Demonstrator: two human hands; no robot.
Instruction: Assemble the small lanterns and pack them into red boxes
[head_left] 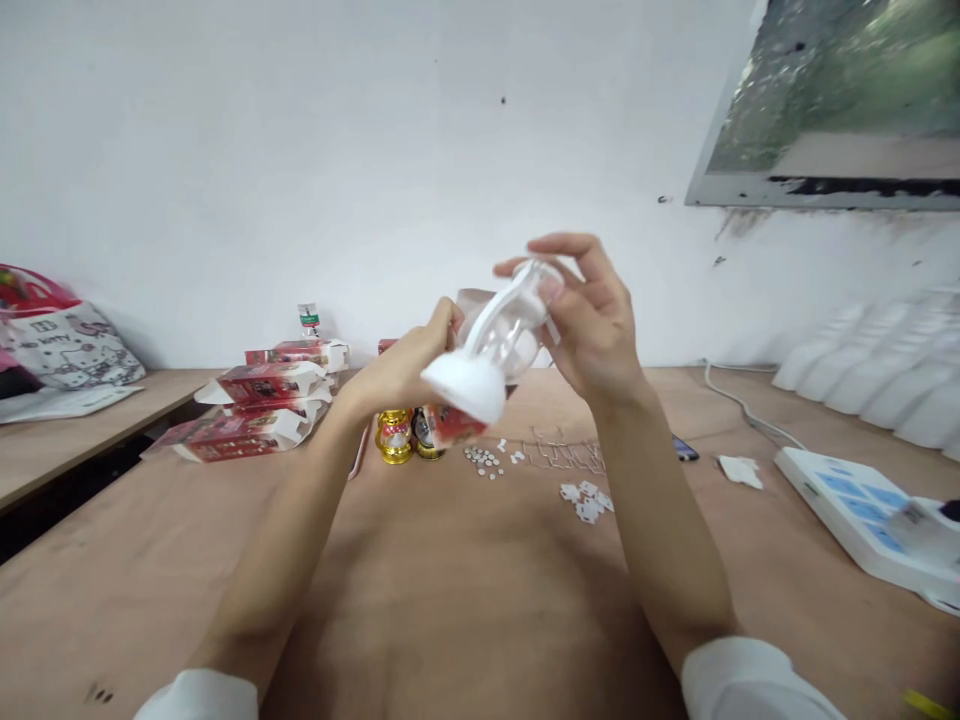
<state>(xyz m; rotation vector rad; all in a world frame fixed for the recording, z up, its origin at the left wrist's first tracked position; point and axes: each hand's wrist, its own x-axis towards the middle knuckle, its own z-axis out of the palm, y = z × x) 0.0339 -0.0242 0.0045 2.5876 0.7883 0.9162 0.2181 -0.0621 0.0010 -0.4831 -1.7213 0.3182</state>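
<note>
My right hand grips a small white lantern by its narrow end, fingers closed round it. The lantern is tilted, its wide white base toward the lower left and its clear middle part showing. Behind it my left hand is closed on a red printed box, which is blurred and mostly covered by the lantern. The left fingertips are partly hidden. Just below stand a gold lantern and a dark lantern on the table.
Red printed boxes are stacked at left. Small round metal pieces, white plastic pieces and thin wire parts lie mid-table. A white power strip and several white lantern-like rows are at right.
</note>
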